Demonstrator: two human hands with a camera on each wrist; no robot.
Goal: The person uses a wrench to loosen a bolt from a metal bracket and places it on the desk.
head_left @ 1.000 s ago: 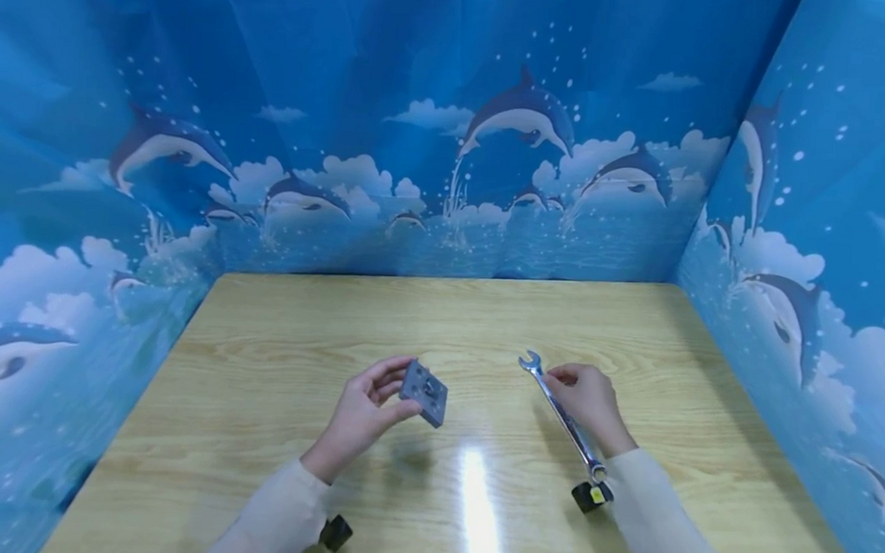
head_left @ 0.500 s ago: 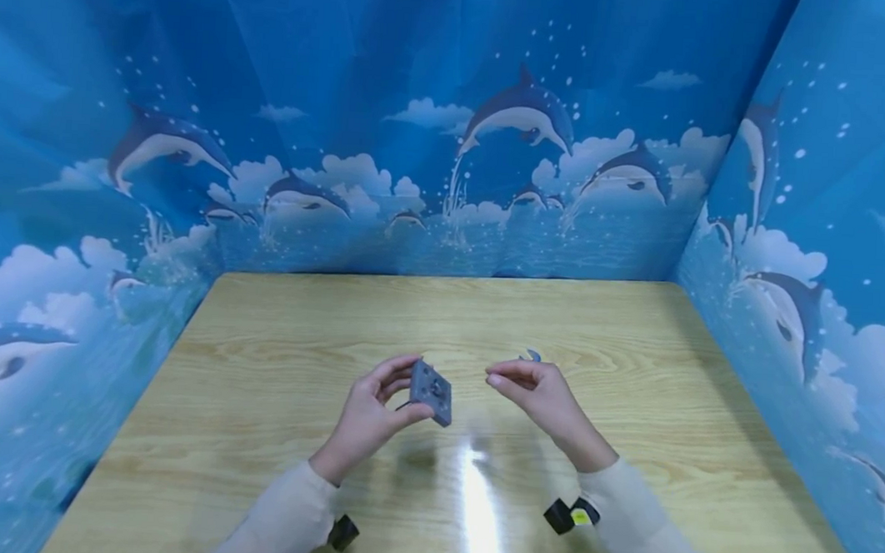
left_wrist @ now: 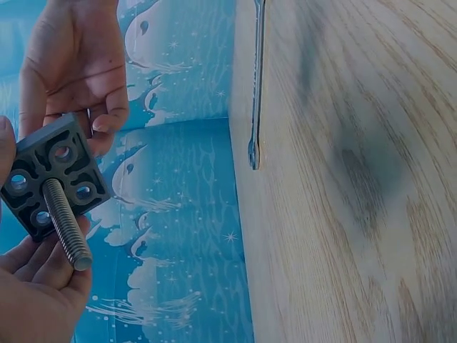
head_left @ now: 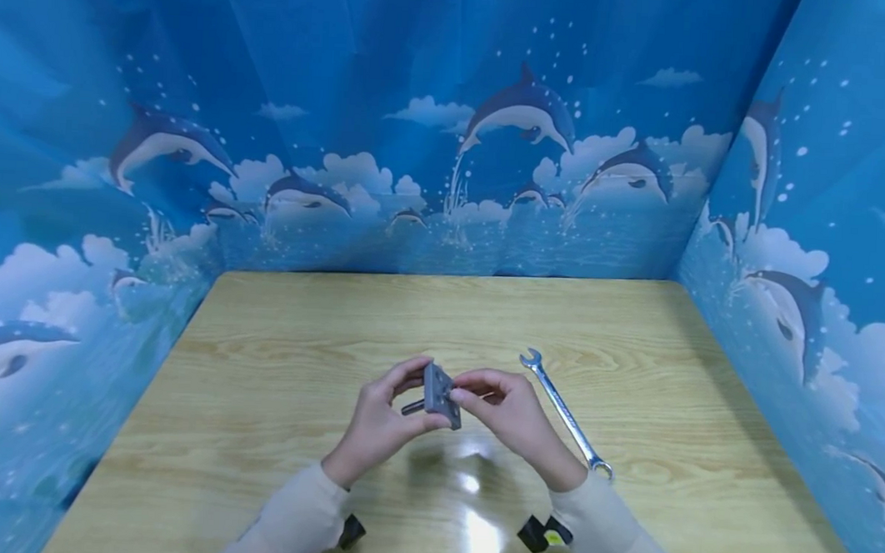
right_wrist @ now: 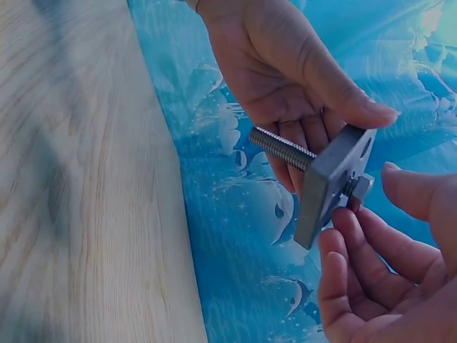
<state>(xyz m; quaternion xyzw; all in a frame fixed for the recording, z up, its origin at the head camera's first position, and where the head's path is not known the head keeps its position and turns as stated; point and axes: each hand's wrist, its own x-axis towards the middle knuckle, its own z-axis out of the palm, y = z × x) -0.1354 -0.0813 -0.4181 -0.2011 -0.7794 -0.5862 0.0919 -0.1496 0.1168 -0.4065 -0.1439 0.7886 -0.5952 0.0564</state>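
My left hand [head_left: 378, 419] grips a square grey plate [head_left: 439, 391] by opposite edges, between thumb and fingers. A hex bolt [right_wrist: 282, 148] passes through the plate's middle, its threaded shank pointing toward my left palm. Four-cornered and ribbed, the plate's back [left_wrist: 63, 151] shows round holes in the left wrist view. At the bolt head [right_wrist: 363, 187] is my right hand [head_left: 506, 409]: a fingertip touches just beneath the head, while a small gap shows at the thumb. A chrome combination wrench [head_left: 564, 415] lies on the table, right of my right hand.
The wood-grain table [head_left: 297, 319] reaches back to a blue curtain [head_left: 362, 97] printed with dolphins, which also hangs along both sides. Black wrist cameras [head_left: 532, 534] sit beneath my sleeves. A bright reflection crosses the tabletop's front.
My right hand has left the wrench on the table and moved left to the bolt head. My left hand has shifted slightly right and turned the plate, bringing the shank into sight.
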